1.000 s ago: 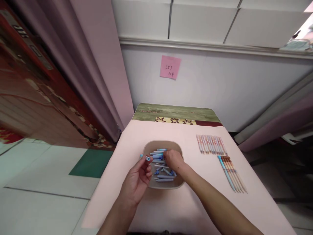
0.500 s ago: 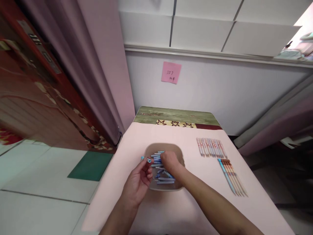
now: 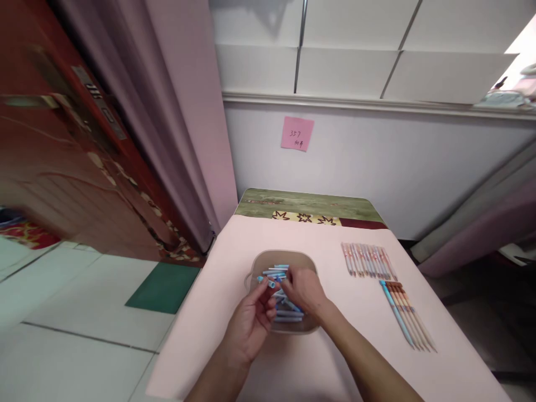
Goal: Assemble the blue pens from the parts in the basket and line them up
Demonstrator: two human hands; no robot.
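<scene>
Pink sticky note (image 3: 297, 134) on the far wall (image 3: 355, 162), above the table's far edge: handwritten "357", dark ink. Second line under it, lower right, looks like two characters, too small to read surely. Print on the right-hand far-row pens (image 3: 369, 261): illegible.

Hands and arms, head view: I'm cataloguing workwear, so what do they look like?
The left hand and right hand are ungloved. The forearms show no sleeve, watch or bracelet. Fingers are partly hidden, so rings can't be ruled out.

Pink note (image 3: 297, 134) on wall (image 3: 355, 162)
</scene>
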